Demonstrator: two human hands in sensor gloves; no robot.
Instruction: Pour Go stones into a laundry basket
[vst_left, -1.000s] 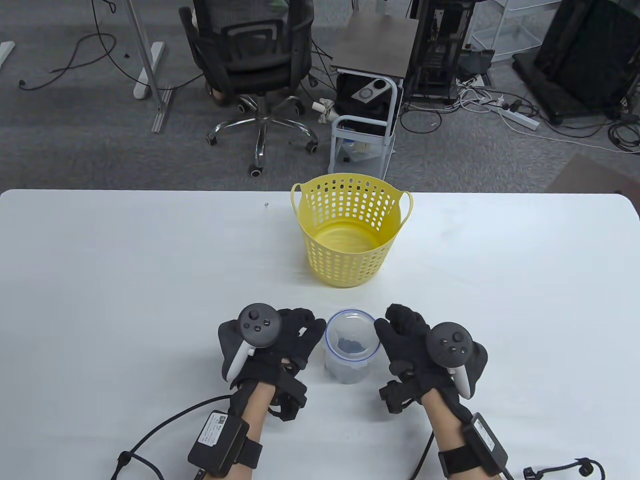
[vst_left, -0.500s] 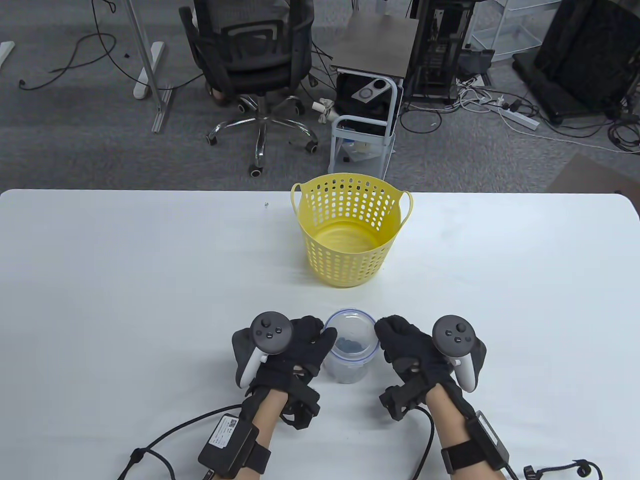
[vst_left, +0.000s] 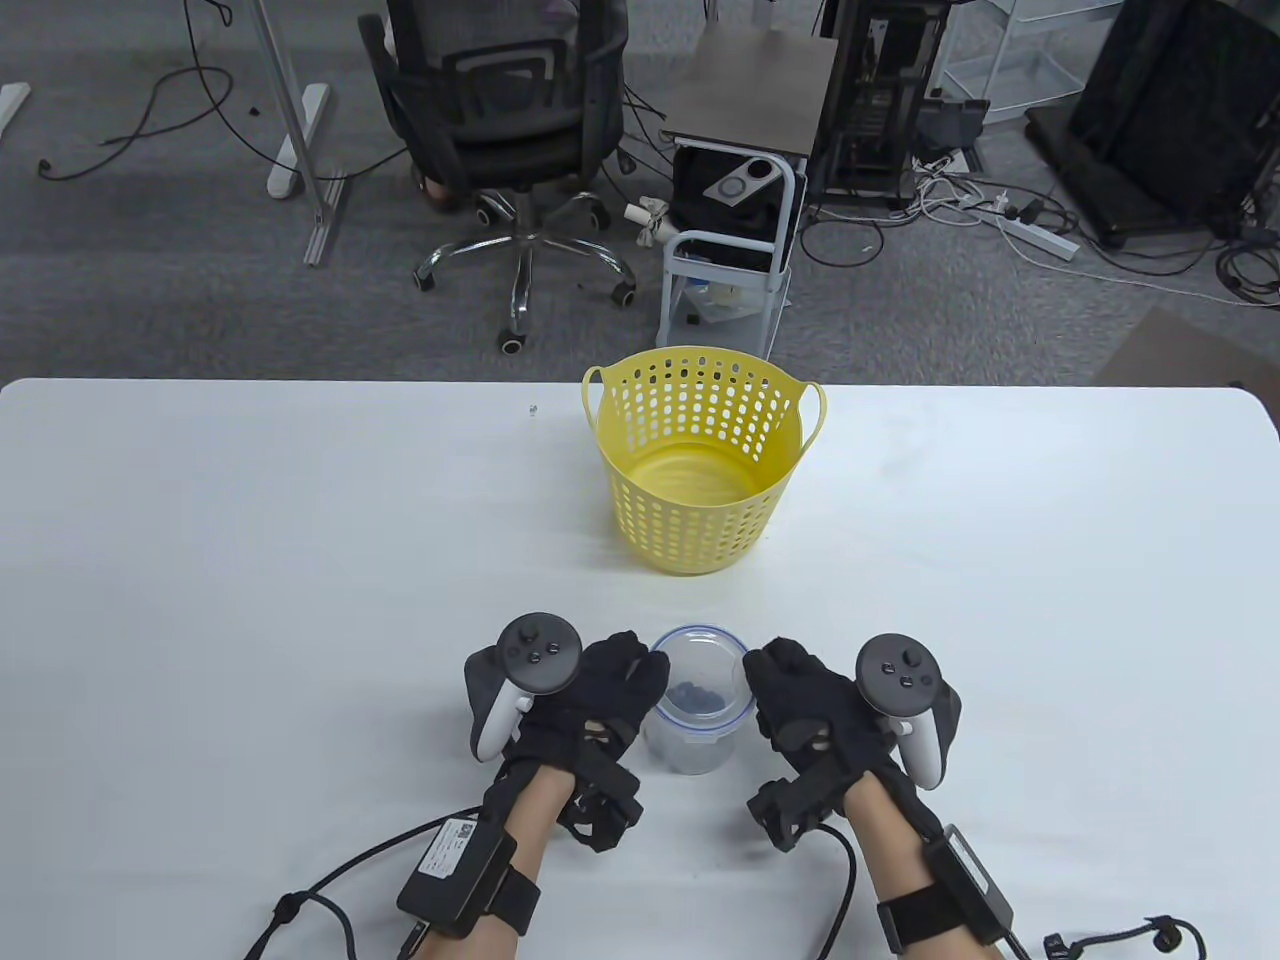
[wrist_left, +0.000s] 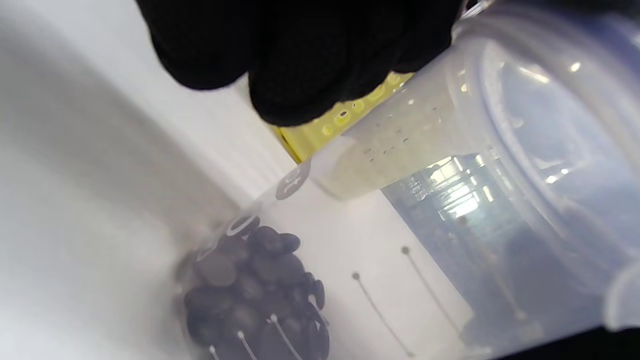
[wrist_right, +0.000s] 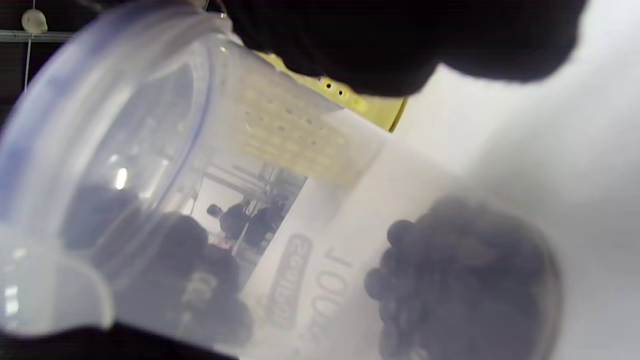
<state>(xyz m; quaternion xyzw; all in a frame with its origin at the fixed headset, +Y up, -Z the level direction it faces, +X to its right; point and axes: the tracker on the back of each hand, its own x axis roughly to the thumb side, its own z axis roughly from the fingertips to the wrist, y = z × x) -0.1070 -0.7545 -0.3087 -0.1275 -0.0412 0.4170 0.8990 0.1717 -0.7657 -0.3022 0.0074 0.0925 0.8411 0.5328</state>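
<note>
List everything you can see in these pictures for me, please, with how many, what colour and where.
laundry basket: one, yellow, perforated, standing at the table's far middle.
clear container: one, see-through with a bluish rim, near edge between the two hands.
Go stones: a small pile, black, at the container's bottom.
table: one, white.
office chair: one, black, on the floor beyond the table.
small cart: one, white frame with dark top, behind the basket.
left hand: black glove, against the container's left side.
right hand: black glove, against its right side.
</note>
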